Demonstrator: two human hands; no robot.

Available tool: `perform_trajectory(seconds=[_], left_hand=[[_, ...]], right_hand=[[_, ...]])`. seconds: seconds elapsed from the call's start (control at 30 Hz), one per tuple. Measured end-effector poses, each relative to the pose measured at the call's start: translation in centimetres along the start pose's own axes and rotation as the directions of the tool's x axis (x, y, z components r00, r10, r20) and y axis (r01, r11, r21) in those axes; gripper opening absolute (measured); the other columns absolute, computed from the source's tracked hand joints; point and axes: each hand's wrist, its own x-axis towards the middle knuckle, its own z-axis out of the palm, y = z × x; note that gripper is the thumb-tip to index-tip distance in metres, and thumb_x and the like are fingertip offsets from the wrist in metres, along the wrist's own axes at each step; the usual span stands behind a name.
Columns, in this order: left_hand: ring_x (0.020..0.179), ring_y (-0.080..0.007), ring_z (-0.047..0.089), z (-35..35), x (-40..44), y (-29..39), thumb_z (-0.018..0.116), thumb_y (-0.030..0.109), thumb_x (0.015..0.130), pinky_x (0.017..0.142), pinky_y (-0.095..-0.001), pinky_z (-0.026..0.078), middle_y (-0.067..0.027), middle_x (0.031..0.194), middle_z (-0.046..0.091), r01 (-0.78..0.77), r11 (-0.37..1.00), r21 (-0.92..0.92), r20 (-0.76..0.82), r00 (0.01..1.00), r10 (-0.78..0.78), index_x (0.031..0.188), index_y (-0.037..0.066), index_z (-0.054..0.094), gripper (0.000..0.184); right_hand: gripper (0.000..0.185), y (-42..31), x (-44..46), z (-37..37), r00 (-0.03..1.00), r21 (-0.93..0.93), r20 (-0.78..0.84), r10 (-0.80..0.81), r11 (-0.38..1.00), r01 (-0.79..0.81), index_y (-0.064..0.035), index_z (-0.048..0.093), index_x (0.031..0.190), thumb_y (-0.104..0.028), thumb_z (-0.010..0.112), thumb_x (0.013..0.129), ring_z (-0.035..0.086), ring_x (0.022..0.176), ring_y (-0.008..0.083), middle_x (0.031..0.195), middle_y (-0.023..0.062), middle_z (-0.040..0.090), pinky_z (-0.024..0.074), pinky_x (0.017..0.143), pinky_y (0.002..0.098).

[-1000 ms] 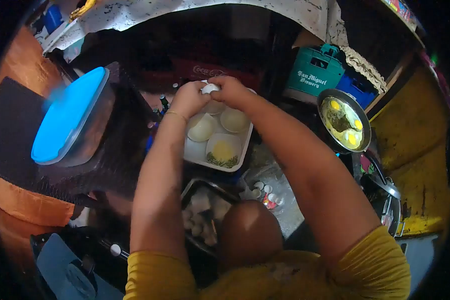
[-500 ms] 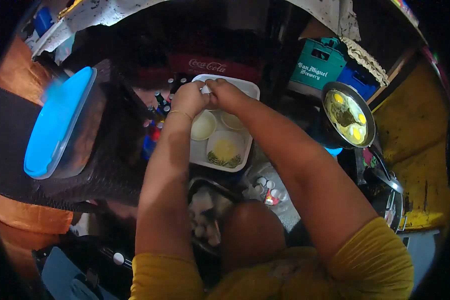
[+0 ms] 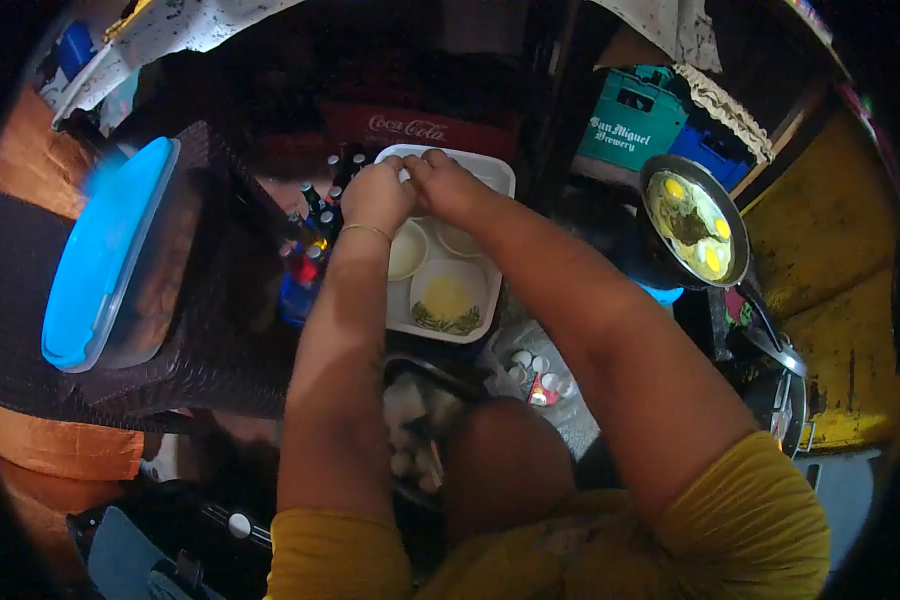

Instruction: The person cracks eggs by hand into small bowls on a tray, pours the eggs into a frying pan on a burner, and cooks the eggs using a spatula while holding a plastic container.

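Observation:
My left hand (image 3: 378, 197) and my right hand (image 3: 452, 186) meet over the far part of a white tray (image 3: 397, 312). Both are closed, fingertips together around a small white thing (image 3: 404, 175) that looks like a piece of eggshell; most of it is hidden by the fingers. Below them in the tray stand a round pale bowl (image 3: 407, 250), a second bowl (image 3: 460, 238) partly covered by my right forearm, and a square white dish (image 3: 448, 295) with a yellow and green pattern. What the bowls contain is hard to make out.
At the right, a black frying pan (image 3: 740, 262) holds several frying eggs. A clear bag (image 3: 570, 425) with eggshells lies below the tray. Several bottles (image 3: 315, 225) stand left of it. A blue-lidded container (image 3: 105, 260) is farther left; a green crate (image 3: 630, 125) stands behind.
Both hands stay together over the tray, still closed around the small white thing. The whole view has shifted slightly.

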Motion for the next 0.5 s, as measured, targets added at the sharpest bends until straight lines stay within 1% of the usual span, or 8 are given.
perform_trajectory(seconds=[0.07, 0.1, 0.17, 0.2, 0.27, 0.3, 0.37, 0.5], left_hand=[[0.094, -0.0368, 0.067, 0.1, -0.2, 0.3, 0.064, 0.027, 0.082, 0.081, -0.0473, 0.054, -0.0165, 0.097, 0.071, 0.004, 0.998, 0.057, -0.094, 0.996, 0.002, 0.106, 0.013, 0.069, 0.028], [0.094, -0.0368, 0.067, 0.6, 0.0, 0.0, 0.064, 0.027, 0.082, 0.081, -0.0473, 0.054, -0.0165, 0.097, 0.071, 0.001, 0.998, 0.056, -0.092, 0.996, 0.004, 0.106, 0.013, 0.069, 0.028], [0.093, -0.0349, 0.067, 1.4, 0.5, -0.8, 0.067, 0.030, 0.080, 0.080, -0.0470, 0.053, -0.0147, 0.100, 0.069, -0.050, 0.989, 0.137, -0.182, 0.980, 0.075, 0.106, 0.014, 0.067, 0.029], [0.093, -0.0349, 0.067, 1.7, 0.5, -0.9, 0.067, 0.030, 0.080, 0.080, -0.0470, 0.053, -0.0147, 0.100, 0.069, -0.051, 0.989, 0.136, -0.183, 0.980, 0.076, 0.106, 0.014, 0.067, 0.029], [0.093, -0.0343, 0.065, 2.1, 0.3, -1.0, 0.068, 0.027, 0.080, 0.078, -0.0468, 0.053, -0.0115, 0.098, 0.069, -0.052, 0.958, 0.283, -0.244, 0.962, 0.125, 0.098, 0.012, 0.064, 0.023], [0.093, -0.0343, 0.065, 2.2, 0.1, -1.0, 0.068, 0.027, 0.080, 0.078, -0.0468, 0.053, -0.0115, 0.098, 0.069, -0.053, 0.957, 0.284, -0.244, 0.962, 0.125, 0.098, 0.012, 0.064, 0.023], [0.093, -0.0333, 0.064, 2.3, -0.4, -1.0, 0.070, 0.025, 0.079, 0.077, -0.0453, 0.053, -0.0083, 0.095, 0.068, -0.044, 0.917, 0.396, -0.355, 0.914, 0.197, 0.093, 0.012, 0.061, 0.022], [0.095, -0.0329, 0.062, 1.7, -0.2, -0.8, 0.070, 0.026, 0.079, 0.077, -0.0439, 0.054, -0.0078, 0.095, 0.068, -0.021, 0.914, 0.404, -0.358, 0.916, 0.180, 0.095, 0.012, 0.062, 0.023]], right_hand=[[0.051, 0.2, -0.1, -0.6, 0.996, -0.030, 0.002, -0.087, 0.996, 0.087, -0.0084, 0.051, 0.134, -0.012, 0.063, 0.084, 0.057, 0.113, 0.0417, 0.122, 0.0243, 0.053, 0.0484, 0.096, 0.0461], [0.051, 0.2, -0.1, -0.9, 0.997, -0.030, 0.002, -0.083, 0.996, 0.083, -0.0084, 0.051, 0.134, -0.012, 0.063, 0.084, 0.057, 0.113, 0.0417, 0.122, 0.0243, 0.053, 0.0484, 0.096, 0.0461], [0.048, 0.1, 0.0, -1.2, 0.990, -0.097, -0.052, -0.134, 0.987, 0.128, -0.0092, 0.055, 0.132, -0.008, 0.061, 0.084, 0.055, 0.116, 0.0407, 0.124, 0.0218, 0.053, 0.0470, 0.099, 0.0453], [0.048, 0.2, 0.0, -1.3, 0.990, -0.099, -0.052, -0.134, 0.987, 0.128, -0.0092, 0.055, 0.132, -0.008, 0.061, 0.084, 0.055, 0.116, 0.0407, 0.124, 0.0218, 0.053, 0.0470, 0.099, 0.0453], [0.043, 0.1, 0.0, -1.4, 0.974, -0.121, -0.106, -0.199, 0.975, 0.186, -0.0100, 0.059, 0.126, -0.008, 0.060, 0.084, 0.054, 0.117, 0.0399, 0.126, 0.0193, 0.053, 0.0467, 0.100, 0.0439], [0.043, 0.1, 0.0, -1.5, 0.974, -0.121, -0.107, -0.199, 0.975, 0.186, -0.0100, 0.059, 0.126, -0.008, 0.060, 0.084, 0.054, 0.117, 0.0399, 0.126, 0.0193, 0.053, 0.0467, 0.100, 0.0439], [0.040, -0.1, -0.2, -1.7, 0.944, -0.181, -0.161, -0.289, 0.949, 0.260, -0.0116, 0.061, 0.124, -0.012, 0.059, 0.084, 0.054, 0.116, 0.0407, 0.127, 0.0191, 0.053, 0.0477, 0.098, 0.0453], [0.036, -1.4, -0.6, -3.0, 0.951, -0.210, -0.201, -0.236, 0.958, 0.193, -0.0143, 0.063, 0.120, -0.016, 0.058, 0.084, 0.054, 0.116, 0.0407, 0.128, 0.0183, 0.053, 0.0496, 0.094, 0.0484]])
